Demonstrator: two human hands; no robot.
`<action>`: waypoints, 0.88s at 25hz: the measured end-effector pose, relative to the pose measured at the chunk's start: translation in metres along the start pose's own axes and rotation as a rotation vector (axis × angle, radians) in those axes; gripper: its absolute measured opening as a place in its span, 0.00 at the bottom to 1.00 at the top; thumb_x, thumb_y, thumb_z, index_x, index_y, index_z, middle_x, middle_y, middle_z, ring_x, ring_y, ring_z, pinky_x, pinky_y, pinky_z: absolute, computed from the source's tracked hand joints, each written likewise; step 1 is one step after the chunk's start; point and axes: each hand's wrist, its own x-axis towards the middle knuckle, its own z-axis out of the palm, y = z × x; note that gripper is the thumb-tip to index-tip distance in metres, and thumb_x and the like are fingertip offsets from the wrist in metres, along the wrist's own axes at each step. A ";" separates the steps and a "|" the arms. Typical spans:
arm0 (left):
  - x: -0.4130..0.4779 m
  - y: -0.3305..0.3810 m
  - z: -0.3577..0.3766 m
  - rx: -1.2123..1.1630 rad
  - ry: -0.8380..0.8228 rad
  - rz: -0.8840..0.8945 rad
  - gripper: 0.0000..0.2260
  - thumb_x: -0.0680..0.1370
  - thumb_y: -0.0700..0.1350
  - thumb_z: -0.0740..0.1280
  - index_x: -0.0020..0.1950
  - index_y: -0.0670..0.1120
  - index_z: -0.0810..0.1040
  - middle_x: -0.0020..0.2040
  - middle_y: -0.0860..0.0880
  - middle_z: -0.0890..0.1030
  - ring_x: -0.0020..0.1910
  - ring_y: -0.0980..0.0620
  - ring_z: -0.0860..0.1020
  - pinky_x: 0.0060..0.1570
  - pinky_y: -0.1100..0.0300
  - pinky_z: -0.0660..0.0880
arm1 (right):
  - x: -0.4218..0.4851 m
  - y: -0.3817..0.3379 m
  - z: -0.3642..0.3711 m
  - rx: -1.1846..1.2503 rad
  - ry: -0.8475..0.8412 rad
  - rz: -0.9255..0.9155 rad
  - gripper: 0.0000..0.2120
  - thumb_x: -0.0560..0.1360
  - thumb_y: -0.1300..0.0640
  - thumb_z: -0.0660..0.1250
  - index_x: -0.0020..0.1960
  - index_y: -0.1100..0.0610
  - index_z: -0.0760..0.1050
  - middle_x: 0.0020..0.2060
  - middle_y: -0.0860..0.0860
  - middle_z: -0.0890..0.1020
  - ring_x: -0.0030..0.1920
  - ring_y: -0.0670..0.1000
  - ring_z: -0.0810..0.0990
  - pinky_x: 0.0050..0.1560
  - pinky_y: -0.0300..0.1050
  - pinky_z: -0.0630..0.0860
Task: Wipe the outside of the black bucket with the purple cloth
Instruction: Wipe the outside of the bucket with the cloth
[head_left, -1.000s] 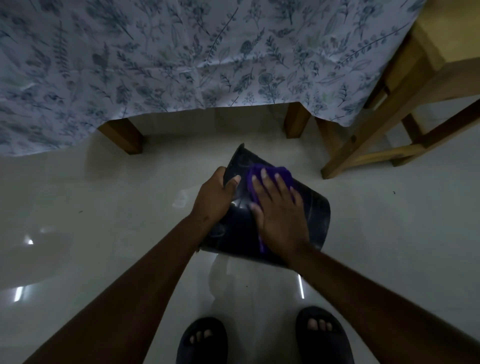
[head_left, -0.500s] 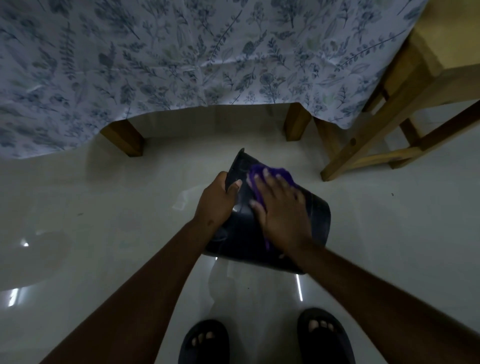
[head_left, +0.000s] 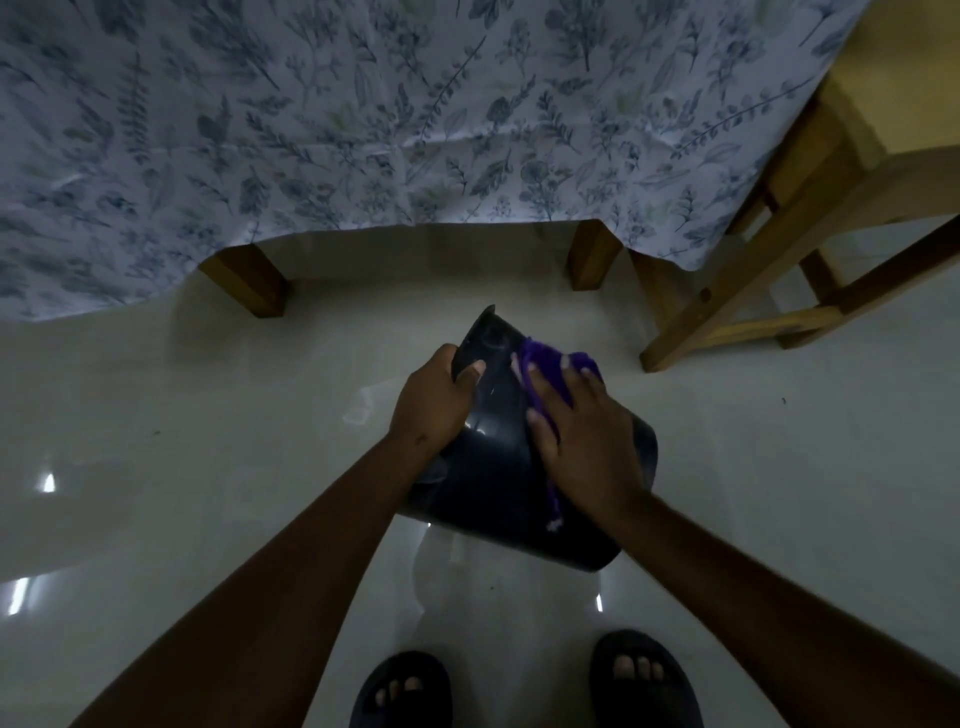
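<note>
Overhead, a floral cloth (head_left: 363, 130) drapes over a wooden bench, whose legs (head_left: 249, 280) stand on the pale glossy floor (head_left: 208, 415); a wooden stool (head_left: 779, 270) sits to the right, well apart from the work. Down in the middle, the black bucket (head_left: 493, 483) is held tipped on its side above the floor, its curved outer wall turned up toward the camera; which end is the mouth is hard to tell in this dim light. Two dark sandals (head_left: 400, 691) show at the bottom edge.

The left hand (head_left: 431, 400) is clenched on the bucket's far left edge, thumb curled over it, keeping it from rolling. The right hand (head_left: 582, 431) lies flat, fingers spread, pressing the purple cloth (head_left: 545, 374) against the upper wall near the far end; a loose purple strand trails down from under the palm.

To wipe well from here, I would judge that the palm should keep even pressure and draw the cloth in long overlapping strokes along the wall toward the near end. The left hand's grip should then turn the bucket a little after each pass, so the hidden underside comes round. Bunching the cloth fully under the palm would stop that strand from dragging.
</note>
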 end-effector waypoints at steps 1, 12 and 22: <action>0.003 0.002 -0.001 0.011 -0.018 0.004 0.12 0.81 0.52 0.58 0.54 0.44 0.73 0.45 0.48 0.78 0.39 0.53 0.75 0.34 0.64 0.68 | -0.016 -0.011 0.002 -0.001 0.014 -0.061 0.27 0.80 0.39 0.44 0.78 0.42 0.48 0.79 0.55 0.54 0.78 0.59 0.51 0.73 0.61 0.54; -0.005 -0.007 -0.001 -0.006 0.008 -0.013 0.11 0.81 0.51 0.58 0.53 0.45 0.74 0.45 0.46 0.80 0.42 0.48 0.78 0.38 0.58 0.72 | 0.019 -0.010 0.004 0.044 -0.048 0.062 0.25 0.80 0.43 0.43 0.76 0.46 0.56 0.75 0.55 0.64 0.74 0.61 0.62 0.68 0.65 0.64; -0.038 -0.016 -0.009 0.024 -0.011 0.057 0.13 0.82 0.52 0.56 0.56 0.44 0.74 0.46 0.50 0.79 0.44 0.52 0.78 0.43 0.63 0.71 | 0.042 0.011 -0.004 0.009 0.020 -0.009 0.25 0.81 0.43 0.48 0.77 0.46 0.54 0.76 0.55 0.63 0.74 0.58 0.61 0.67 0.60 0.67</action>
